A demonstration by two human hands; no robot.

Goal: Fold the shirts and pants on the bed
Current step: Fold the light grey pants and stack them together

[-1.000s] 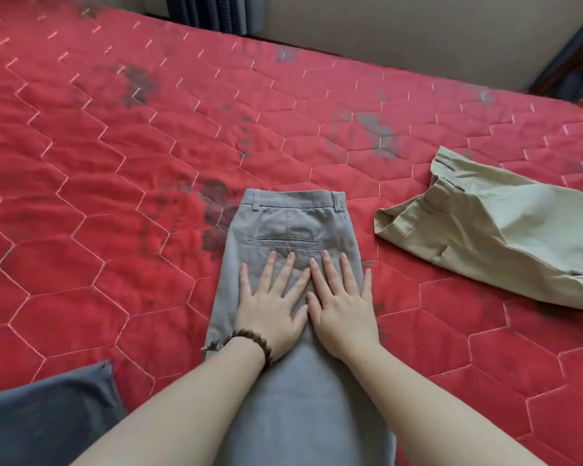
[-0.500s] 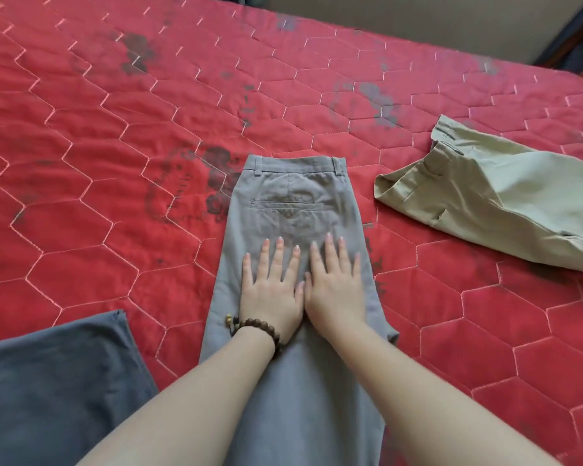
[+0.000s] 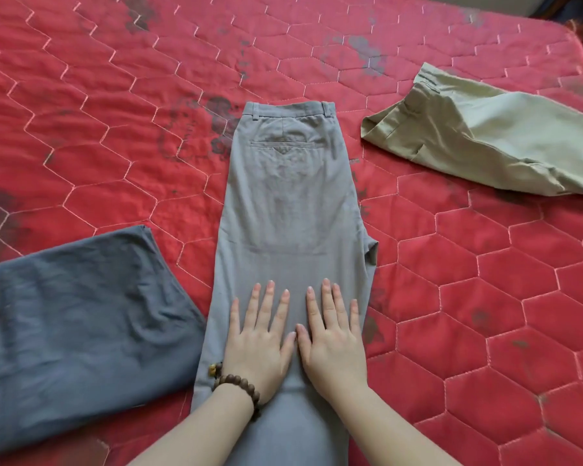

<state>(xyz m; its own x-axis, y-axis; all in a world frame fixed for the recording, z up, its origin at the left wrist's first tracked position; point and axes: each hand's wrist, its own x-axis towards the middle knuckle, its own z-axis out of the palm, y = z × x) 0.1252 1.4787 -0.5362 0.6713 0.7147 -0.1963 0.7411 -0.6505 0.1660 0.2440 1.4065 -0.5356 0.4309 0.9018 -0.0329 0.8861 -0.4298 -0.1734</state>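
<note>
- The gray pants [image 3: 290,210] lie flat in the middle of the bed [image 3: 81,95], folded in half the long way so one leg sits on the other.
- A moment ago both hands were pressing high up, just under the back pocket. Now they have slid down the legs toward the near edge of the bed. More of the seat shows, and it looks smooth.
- I think this means the smoothing is nearly done, and the next job is to fold the legs up toward the waist.
- The waistband points to the far edge of the bed. The legs run straight toward the near edge, so the long line goes far to near.
- The left hand [image 3: 256,344] and the right hand [image 3: 334,344] lie side by side on the pants, fingers straight and a little spread, pressing flat. They hold nothing.
- A folded dark blue cloth [image 3: 81,331] lies near the left edge, touching the pants.
- Tan pants [image 3: 502,142] lie unfolded toward the far right corner, apart from the gray ones.
</note>
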